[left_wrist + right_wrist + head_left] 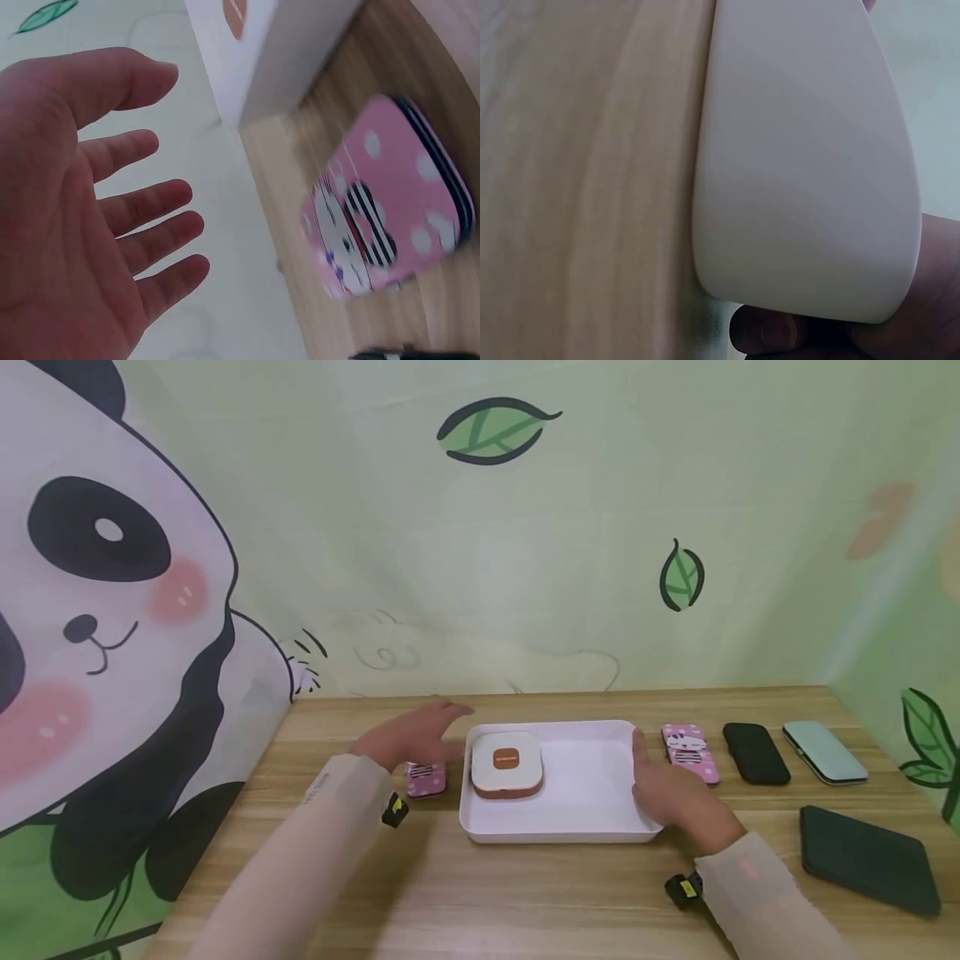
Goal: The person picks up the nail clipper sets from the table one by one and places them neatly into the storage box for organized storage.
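Observation:
A white rectangular tray (592, 822) stands on the wooden table. In its left side sits a rounded square box (517, 774) with a white lid, brown base and brown label. My right hand (667, 793) grips the tray's right wall, thumb over the rim; in the right wrist view its fingers (769, 330) curl at the tray's outer side. My left hand (416, 735) is beside the tray's left rim, thumb and fingers spread apart, holding nothing. Below it lies a pink polka-dot case (397, 195) with a cartoon face and a striped bow, partly hidden by the hand in the head view.
Right of the tray lie another pink patterned case (693, 752), a black case (756, 753) and a pale mint case (825, 752). A larger dark flat case (870, 860) is nearer the front right. A printed cloth (360, 527) with a panda and leaves hangs behind the table.

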{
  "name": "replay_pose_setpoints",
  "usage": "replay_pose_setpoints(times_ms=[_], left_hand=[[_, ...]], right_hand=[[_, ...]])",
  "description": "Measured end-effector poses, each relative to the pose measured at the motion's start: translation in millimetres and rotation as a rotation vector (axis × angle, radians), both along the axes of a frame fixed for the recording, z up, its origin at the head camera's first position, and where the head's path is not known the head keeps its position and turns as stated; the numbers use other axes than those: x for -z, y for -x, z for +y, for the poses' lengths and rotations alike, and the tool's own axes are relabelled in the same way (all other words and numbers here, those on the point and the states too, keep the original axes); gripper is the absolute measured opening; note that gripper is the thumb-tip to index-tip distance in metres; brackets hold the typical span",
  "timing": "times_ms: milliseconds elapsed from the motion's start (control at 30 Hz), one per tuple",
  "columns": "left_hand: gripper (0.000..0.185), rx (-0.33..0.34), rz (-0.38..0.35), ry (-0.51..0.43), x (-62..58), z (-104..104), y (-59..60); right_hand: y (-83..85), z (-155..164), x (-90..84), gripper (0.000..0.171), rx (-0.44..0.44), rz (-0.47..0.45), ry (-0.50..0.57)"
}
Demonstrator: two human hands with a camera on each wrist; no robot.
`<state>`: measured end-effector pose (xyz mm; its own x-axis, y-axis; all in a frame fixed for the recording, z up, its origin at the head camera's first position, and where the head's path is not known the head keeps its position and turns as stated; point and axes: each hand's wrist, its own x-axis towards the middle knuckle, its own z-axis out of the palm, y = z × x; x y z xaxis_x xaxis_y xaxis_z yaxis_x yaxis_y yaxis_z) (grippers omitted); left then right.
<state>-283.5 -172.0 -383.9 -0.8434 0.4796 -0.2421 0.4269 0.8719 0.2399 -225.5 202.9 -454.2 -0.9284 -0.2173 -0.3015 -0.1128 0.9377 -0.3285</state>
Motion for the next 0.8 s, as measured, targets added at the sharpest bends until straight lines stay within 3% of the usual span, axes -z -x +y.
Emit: replay_pose_setpoints(times_ms=[167,333,533,800], left_hand=[[0.075,-0.064,-0.036,0.020,3.2,-13.9,-0.1],[0.094,-0.127,-0.105,0.084,11.2,-21.9,-3.3],[0.107,-0.143,-0.108,0.139,21.9,-24.9,-4.8],[0.107,-0.176,-0.141,0.158,27.2,-27.6,-5.5]], right_hand=[[-1.3,-0.3,-1.7,0.081,-0.012,0.012,-0.003],[-5.2,-1.7,-5.4,0.081,-0.008,0.016,-0.007],[-8.1,-2.7,-10.0,0.081,-0.003,0.004,-0.008],[-7.9,-2.9,-11.1,0.080,0.001,0.007,-0.007]])
